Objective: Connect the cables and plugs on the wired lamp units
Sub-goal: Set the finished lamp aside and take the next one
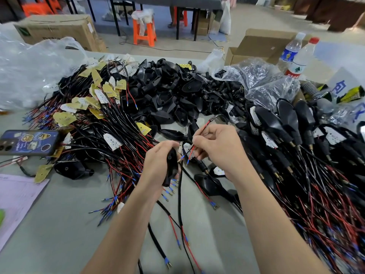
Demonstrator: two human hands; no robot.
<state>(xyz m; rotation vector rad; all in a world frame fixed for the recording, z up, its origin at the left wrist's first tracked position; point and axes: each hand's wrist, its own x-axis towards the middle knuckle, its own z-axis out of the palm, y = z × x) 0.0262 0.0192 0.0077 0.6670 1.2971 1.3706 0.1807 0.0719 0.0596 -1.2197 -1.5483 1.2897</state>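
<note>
Gripping a black lamp housing (171,164) in the left hand (158,165), pinching blue-tipped red and black leads (190,152) in the right hand (219,153).
Holding both just above the grey table (59,224), between a heap of tagged cables (110,123) at left and rows of wired lamp units (286,123) at right.

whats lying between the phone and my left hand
Head view: a tangle of red and black wires lies between the phone and the left hand.
</note>
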